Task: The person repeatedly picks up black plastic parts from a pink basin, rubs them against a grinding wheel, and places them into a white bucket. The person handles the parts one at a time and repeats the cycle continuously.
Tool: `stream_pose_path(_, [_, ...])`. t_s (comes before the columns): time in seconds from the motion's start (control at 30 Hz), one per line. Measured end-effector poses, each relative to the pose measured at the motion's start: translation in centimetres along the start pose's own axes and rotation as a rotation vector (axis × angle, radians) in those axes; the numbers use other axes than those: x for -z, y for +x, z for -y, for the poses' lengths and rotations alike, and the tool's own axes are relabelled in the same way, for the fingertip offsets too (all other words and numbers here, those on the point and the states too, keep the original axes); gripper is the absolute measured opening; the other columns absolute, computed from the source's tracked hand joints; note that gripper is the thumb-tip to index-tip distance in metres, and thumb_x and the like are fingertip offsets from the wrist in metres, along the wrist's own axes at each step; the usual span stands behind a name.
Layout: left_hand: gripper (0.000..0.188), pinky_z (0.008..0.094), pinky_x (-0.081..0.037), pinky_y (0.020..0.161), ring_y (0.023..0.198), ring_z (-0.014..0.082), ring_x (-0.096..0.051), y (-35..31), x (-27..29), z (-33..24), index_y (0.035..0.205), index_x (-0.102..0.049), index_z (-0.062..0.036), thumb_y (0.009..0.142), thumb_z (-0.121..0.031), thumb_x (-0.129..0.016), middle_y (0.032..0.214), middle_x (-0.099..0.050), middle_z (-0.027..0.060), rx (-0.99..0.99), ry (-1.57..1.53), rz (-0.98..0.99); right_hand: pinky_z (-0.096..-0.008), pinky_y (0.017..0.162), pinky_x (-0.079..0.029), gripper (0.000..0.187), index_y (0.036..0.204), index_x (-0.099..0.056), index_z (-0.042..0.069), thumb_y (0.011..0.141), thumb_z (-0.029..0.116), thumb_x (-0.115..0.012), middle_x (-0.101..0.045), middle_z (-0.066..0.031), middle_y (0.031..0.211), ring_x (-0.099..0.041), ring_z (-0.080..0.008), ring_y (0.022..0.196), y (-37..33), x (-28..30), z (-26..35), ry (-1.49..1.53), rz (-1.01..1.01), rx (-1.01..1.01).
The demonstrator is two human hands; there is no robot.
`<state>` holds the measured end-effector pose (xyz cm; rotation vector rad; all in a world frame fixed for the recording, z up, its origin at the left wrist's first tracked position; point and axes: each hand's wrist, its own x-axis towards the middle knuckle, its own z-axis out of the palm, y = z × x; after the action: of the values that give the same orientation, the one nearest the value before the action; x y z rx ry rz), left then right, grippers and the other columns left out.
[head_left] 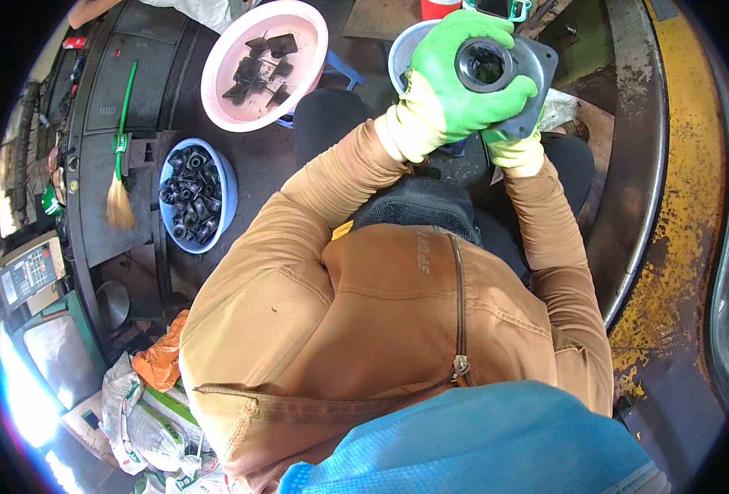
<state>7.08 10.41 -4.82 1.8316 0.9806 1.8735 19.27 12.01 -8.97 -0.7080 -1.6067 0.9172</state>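
Observation:
In front of me, at the upper right, I hold up a black part point(537, 70) with a square flange, corner holes and a round hollow collar. My left hand point(447, 86), in a green and pale yellow glove, is closed round the collar, fingers above and thumb below. From underneath, my right hand point(519, 152), gloved alike, grips the flange's lower edge; most of its fingers are hidden behind the plate. Just behind my left hand shows the rim of a light blue basin point(397, 59), its contents hidden.
To the left stand a pink basin point(216, 90) with several dark flat pieces and a blue basin point(231, 198) full of black fittings. A broom point(123, 165) leans on a grey cabinet. Bags point(146, 428) lie lower left; a worn yellow metal edge point(682, 206) runs along the right.

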Motion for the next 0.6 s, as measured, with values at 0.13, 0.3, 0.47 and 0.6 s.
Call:
stream_pose_path(0.13, [0.043, 0.0340, -0.052, 0.088, 0.100, 0.0222, -0.064, 0.9, 1.7, -1.3, 0.102, -0.065, -0.0029, 0.066, -0.017, -0.084, 0.106, -0.066, 0.0111, 0.154, -0.154, 0.209, -0.0322, 0.079, -0.052, 0.041, 0.111, -0.061, -0.001, 0.078, 0.019, -0.075, -0.067, -0.0103, 0.100, -0.065, -0.0207, 0.091, 1.0, 1.0, 2.8, -0.135, 0.219, 0.091])
stream_pose_path(0.3, [0.043, 0.0346, -0.048, 0.095, 0.109, 0.0207, -0.061, 1.8, 4.3, -2.4, 0.108, -0.064, -0.0038, 0.069, -0.010, -0.081, 0.115, -0.065, 0.0112, 0.368, -0.255, 0.556, -0.0335, 0.089, -0.052, 0.054, 0.120, -0.058, 0.003, 0.073, 0.016, -0.081, -0.064, -0.0106, 0.114, -0.063, -0.0209, 0.103, -0.4, 1.5, 2.3, 0.159, 0.426, -0.110])
stream_pose_path(0.47, [0.043, 0.0420, -0.045, 0.098, 0.111, 0.0300, -0.059, 2.7, 5.2, -1.5, 0.100, -0.066, -0.0035, 0.065, -0.022, -0.083, 0.113, -0.067, 0.0137, 0.249, -0.338, 0.901, -0.0350, 0.103, -0.046, 0.055, 0.133, -0.052, 0.005, 0.083, 0.014, -0.073, -0.058, -0.0095, 0.130, -0.056, -0.0201, 0.119, -2.2, 2.2, 0.8, 0.152, 0.609, -0.021])
stream_pose_path(0.6, [0.056, 0.0421, -0.043, 0.100, 0.117, 0.0313, -0.056, 3.5, 4.9, 0.2, 0.103, -0.066, -0.0010, 0.061, -0.034, -0.084, 0.117, -0.066, 0.0164, 0.286, -0.768, 1.297, -0.0339, 0.106, -0.043, 0.054, 0.143, -0.041, 0.008, 0.096, 0.026, -0.058, -0.050, -0.0103, 0.139, -0.050, -0.0185, 0.127, -3.2, 1.4, 1.5, 0.390, 0.646, -0.590])
